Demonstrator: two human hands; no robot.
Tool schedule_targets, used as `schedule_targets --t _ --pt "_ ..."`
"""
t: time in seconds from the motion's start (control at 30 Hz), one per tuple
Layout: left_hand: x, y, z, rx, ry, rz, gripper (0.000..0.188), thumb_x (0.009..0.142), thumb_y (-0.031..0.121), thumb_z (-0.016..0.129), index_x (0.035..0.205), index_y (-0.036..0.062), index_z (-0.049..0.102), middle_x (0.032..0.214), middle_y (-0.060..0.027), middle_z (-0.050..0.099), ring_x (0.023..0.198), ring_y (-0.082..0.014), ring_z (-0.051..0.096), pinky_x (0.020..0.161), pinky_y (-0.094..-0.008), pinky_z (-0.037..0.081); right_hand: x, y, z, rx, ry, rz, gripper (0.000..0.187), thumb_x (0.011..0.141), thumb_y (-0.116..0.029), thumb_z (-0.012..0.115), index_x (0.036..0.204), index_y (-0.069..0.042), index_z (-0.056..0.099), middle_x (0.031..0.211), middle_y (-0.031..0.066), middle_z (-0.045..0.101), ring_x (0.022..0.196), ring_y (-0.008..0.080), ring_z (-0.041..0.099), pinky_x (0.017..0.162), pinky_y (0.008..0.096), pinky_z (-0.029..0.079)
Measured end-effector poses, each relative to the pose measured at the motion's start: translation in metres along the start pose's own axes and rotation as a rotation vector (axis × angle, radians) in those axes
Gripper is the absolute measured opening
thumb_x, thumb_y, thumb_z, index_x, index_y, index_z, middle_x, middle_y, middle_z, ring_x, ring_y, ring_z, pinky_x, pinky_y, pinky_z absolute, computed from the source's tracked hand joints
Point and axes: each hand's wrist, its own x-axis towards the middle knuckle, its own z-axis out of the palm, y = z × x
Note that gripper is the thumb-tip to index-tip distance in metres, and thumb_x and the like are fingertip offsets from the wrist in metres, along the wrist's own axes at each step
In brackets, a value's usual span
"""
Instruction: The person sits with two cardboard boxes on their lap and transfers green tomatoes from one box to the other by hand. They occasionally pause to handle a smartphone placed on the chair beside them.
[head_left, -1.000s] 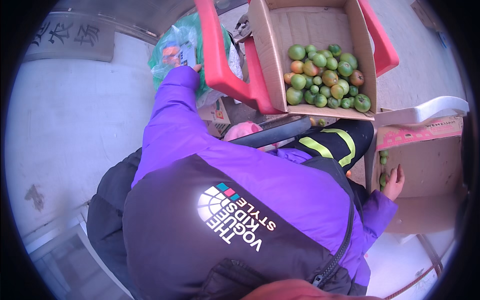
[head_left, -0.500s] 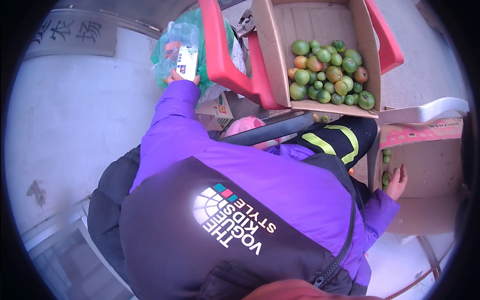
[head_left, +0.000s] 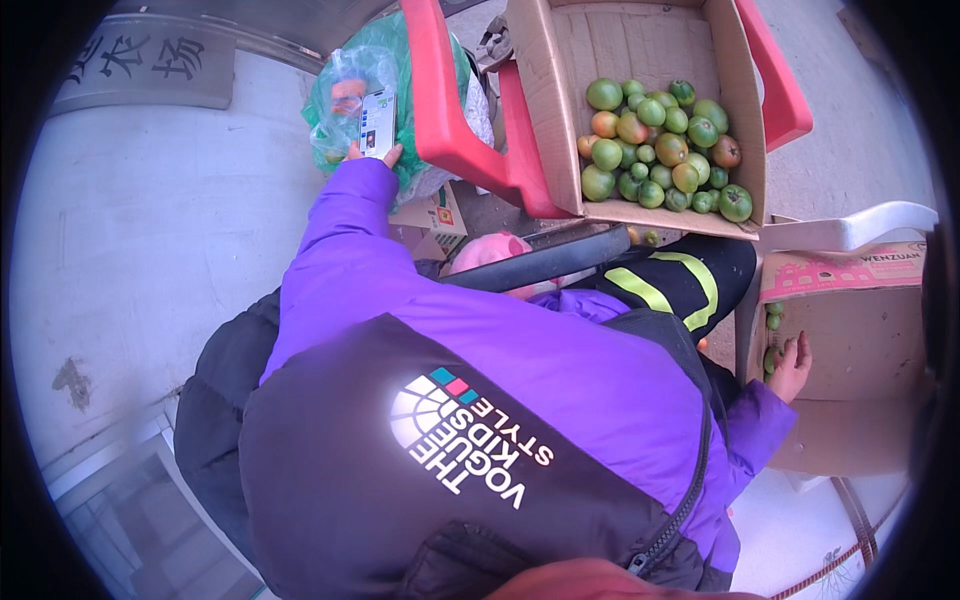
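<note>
Purple jacket (head_left: 520, 400) fills most of the head view, with its black lower panels at the left and bottom. Next in size, an open cardboard box (head_left: 545, 90) sits at the top between the arms of a red plastic chair (head_left: 450, 120); it holds a heap of tomatoes (head_left: 660, 150), mostly green, some turning orange or red. A second cardboard box (head_left: 850, 330), with a pink printed edge, stands at the right beside a white chair arm (head_left: 850, 228). A green plastic bag (head_left: 345, 95) lies at the upper left on pale concrete ground (head_left: 150, 250). My left hand (head_left: 372, 152) is extended to that bag, fingers grasping a phone (head_left: 377, 124) against it. My right hand (head_left: 792, 368) rests at the second box's opening, fingers loosely spread and released, touching a small green tomato (head_left: 771, 360) just inside.
</note>
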Motion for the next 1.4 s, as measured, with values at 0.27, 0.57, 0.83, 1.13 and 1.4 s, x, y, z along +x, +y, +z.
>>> schedule_targets --t 0.27,0.57,0.83,1.13,1.4 --pt "0.011 0.015 -0.013 0.195 0.200 0.296 0.070 0.083 0.056 0.064 0.139 0.0156 0.050 0.130 -0.0244 0.048 0.117 -0.0403 0.051 0.098 -0.0466 0.043 0.009 0.011 -0.006 -0.077 -0.006 -0.032 0.047 0.096 -0.025 0.057 0.136 0.000 0.050 0.127 0.0150 0.056 0.111 0.0217 0.056 0.091 0.0312 0.047" --pt "0.041 0.019 -0.003 0.390 0.155 0.385 0.062 0.086 0.055 0.060 0.138 0.0203 0.052 0.131 -0.0248 0.047 0.118 -0.0410 0.051 0.099 -0.0471 0.043 0.001 0.001 -0.002 -0.009 0.012 -0.010 0.046 0.097 -0.023 0.058 0.136 0.000 0.050 0.113 0.0109 0.059 0.091 0.0142 0.058 0.075 0.0256 0.049" --pt "0.014 0.112 -0.058 -0.536 0.615 0.429 0.044 0.093 0.031 0.060 0.130 0.0069 0.055 0.131 -0.0197 0.042 0.109 -0.0281 0.055 0.091 -0.0383 0.049 0.001 -0.004 -0.002 -0.091 0.020 -0.042 0.046 0.098 -0.023 0.055 0.137 0.000 0.048 0.116 0.0116 0.059 0.091 0.0134 0.058 0.077 0.0265 0.049" --pt "-0.160 0.323 0.005 -0.577 -0.134 1.076 0.033 0.087 0.020 0.065 0.118 0.0106 0.063 0.118 -0.0143 0.055 0.103 -0.0265 0.059 0.089 -0.0383 0.049 -0.019 -0.019 0.003 0.004 0.000 0.009 0.044 0.097 -0.021 0.057 0.135 0.000 0.048 0.134 0.0157 0.051 0.116 0.0237 0.057 0.091 0.0330 0.050" --pt "-0.169 0.345 0.065 -0.016 -0.234 1.147 0.043 0.086 0.030 0.062 0.124 0.0108 0.058 0.115 -0.0181 0.059 0.106 -0.0358 0.058 0.092 -0.0461 0.046 -0.032 -0.014 -0.005 0.093 0.099 -0.028 0.042 0.095 -0.022 0.061 0.132 -0.005 0.053 0.128 0.0081 0.055 0.110 0.0165 0.054 0.081 0.0281 0.048"
